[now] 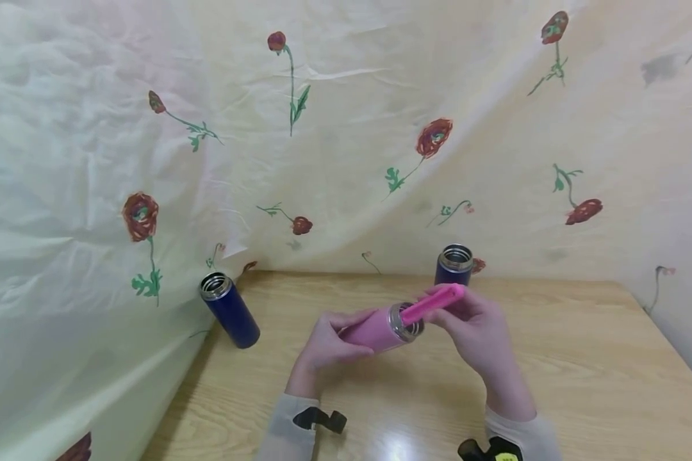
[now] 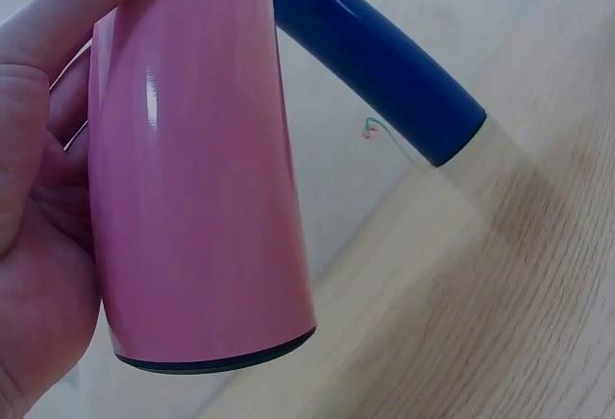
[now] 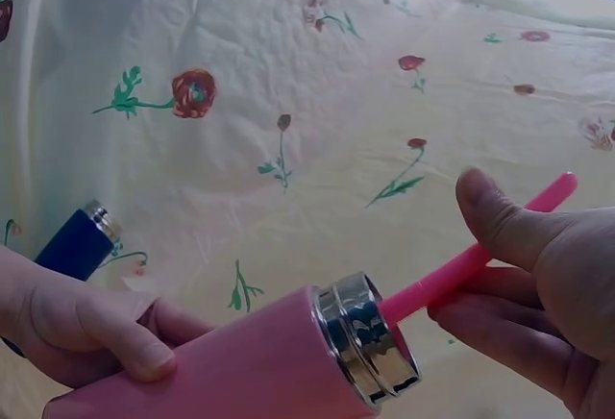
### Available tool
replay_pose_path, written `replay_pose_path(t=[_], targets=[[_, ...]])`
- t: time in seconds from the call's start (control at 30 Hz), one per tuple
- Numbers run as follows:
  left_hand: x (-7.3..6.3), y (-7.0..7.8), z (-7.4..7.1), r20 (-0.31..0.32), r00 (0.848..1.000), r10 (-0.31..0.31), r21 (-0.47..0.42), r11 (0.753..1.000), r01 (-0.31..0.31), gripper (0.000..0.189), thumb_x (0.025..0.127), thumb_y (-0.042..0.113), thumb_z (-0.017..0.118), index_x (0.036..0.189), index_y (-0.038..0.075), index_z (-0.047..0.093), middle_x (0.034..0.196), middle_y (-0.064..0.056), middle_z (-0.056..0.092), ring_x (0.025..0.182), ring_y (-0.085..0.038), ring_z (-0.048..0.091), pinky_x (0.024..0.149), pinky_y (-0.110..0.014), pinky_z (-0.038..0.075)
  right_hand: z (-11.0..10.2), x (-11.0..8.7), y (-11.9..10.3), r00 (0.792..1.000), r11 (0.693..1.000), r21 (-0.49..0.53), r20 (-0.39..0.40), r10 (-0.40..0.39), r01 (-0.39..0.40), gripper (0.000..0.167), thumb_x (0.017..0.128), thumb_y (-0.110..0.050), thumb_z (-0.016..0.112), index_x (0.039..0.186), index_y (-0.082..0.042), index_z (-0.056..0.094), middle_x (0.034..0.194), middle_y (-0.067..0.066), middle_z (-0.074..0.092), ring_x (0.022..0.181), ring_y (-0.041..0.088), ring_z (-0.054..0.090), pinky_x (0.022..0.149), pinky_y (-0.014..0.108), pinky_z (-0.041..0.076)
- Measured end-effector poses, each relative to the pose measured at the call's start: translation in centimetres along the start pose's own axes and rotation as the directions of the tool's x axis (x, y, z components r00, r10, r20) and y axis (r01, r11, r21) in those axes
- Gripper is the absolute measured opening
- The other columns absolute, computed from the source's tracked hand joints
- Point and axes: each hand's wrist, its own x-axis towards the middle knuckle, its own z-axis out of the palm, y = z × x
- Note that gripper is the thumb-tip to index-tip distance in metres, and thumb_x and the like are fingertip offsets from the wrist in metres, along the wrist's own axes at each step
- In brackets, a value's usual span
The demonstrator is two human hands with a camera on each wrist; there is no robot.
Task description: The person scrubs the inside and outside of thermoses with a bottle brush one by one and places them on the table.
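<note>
A pink metal bottle (image 1: 372, 330) lies tilted in my left hand (image 1: 330, 344), its open silver mouth facing right. In the left wrist view, the thumb and fingers wrap round the bottle (image 2: 197, 169), dark base toward the camera. My right hand (image 1: 477, 330) pinches a bright pink stick-like handle (image 1: 432, 303) between thumb and fingers. This handle (image 3: 442, 283) slants down into the bottle's mouth; its inner end is hidden, so I cannot tell what it carries.
A dark blue bottle (image 1: 235, 318), lidless, stands at the left of the wooden table (image 1: 588, 365). Another blue bottle (image 1: 453, 267) stands at the back, partly behind the right hand. A flowered cloth (image 1: 346, 160) hangs behind and to the left.
</note>
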Motion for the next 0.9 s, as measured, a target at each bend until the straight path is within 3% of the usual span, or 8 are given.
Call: replay_pose_path(t=[0.17, 0.47, 0.57, 0.7, 0.8, 0.9], targets=[[0.0, 0.1, 0.1, -0.049, 0.999, 0.01, 0.006, 1.0, -0.009, 0.069, 0.071, 0.004, 0.097, 0.136, 0.011, 0.074, 0.133, -0.001, 0.073, 0.126, -0.026, 0.069, 0.109, -0.038, 0.051, 0.4, -0.1, 0.0, 0.997, 0.999, -0.031, -0.078, 0.015, -0.017, 0.03, 0.084, 0.017, 0.08, 0.112, 0.007, 0.075, 0.103, 0.012, 0.081, 0.091, 0.011, 0.078, 0.078, 0.026, 0.064], [-0.1, 0.0, 0.0, -0.077, 0.997, 0.016, -0.009, 1.0, -0.016, 0.068, 0.072, 0.003, 0.096, 0.136, 0.011, 0.074, 0.131, -0.003, 0.074, 0.123, -0.027, 0.07, 0.107, -0.036, 0.053, 0.4, -0.1, -0.2, 0.998, 0.998, -0.046, -0.054, 0.043, -0.046, 0.025, 0.097, 0.009, 0.071, 0.122, 0.004, 0.074, 0.109, 0.013, 0.081, 0.092, 0.011, 0.078, 0.076, 0.032, 0.065], [0.0, 0.1, 0.0, -0.08, 0.997, 0.022, -0.014, 1.0, -0.023, 0.068, 0.072, 0.002, 0.096, 0.136, 0.01, 0.074, 0.132, -0.004, 0.074, 0.122, -0.028, 0.071, 0.106, -0.036, 0.053, 0.1, -0.1, -0.5, 0.995, 0.996, -0.044, -0.069, 0.076, -0.079, 0.024, 0.101, 0.008, 0.066, 0.124, 0.005, 0.07, 0.111, 0.007, 0.081, 0.097, 0.01, 0.078, 0.081, 0.03, 0.065], [-0.1, 0.2, -0.1, -0.092, 0.996, -0.001, -0.009, 1.0, 0.0, 0.068, 0.072, 0.003, 0.096, 0.136, 0.012, 0.074, 0.132, -0.002, 0.073, 0.123, -0.027, 0.07, 0.106, -0.036, 0.053, -0.9, -0.2, -1.3, 0.984, 0.995, 0.042, -0.148, 0.1, -0.095, 0.022, 0.104, 0.009, 0.061, 0.125, 0.011, 0.064, 0.111, 0.002, 0.081, 0.101, 0.01, 0.077, 0.089, 0.025, 0.062], [-0.1, 0.2, -0.3, -0.098, 0.995, -0.011, -0.008, 1.0, 0.01, 0.069, 0.071, 0.003, 0.096, 0.136, 0.012, 0.074, 0.132, -0.001, 0.073, 0.123, -0.027, 0.07, 0.108, -0.036, 0.053, -1.8, -0.4, -2.1, 0.972, 0.987, 0.153, -0.22, 0.085, -0.051, 0.02, 0.103, 0.011, 0.06, 0.122, 0.017, 0.061, 0.107, 0.007, 0.081, 0.098, 0.014, 0.078, 0.087, 0.028, 0.062], [0.0, 0.1, -0.3, -0.089, 0.996, 0.009, -0.008, 1.0, -0.01, 0.069, 0.071, 0.0, 0.096, 0.136, 0.009, 0.073, 0.133, -0.003, 0.072, 0.126, -0.028, 0.069, 0.111, -0.037, 0.051, -2.5, -0.6, -2.7, 0.967, 0.979, 0.201, -0.253, 0.041, 0.012, 0.018, 0.101, 0.014, 0.061, 0.118, 0.021, 0.062, 0.104, 0.01, 0.081, 0.095, 0.017, 0.079, 0.083, 0.031, 0.063]])
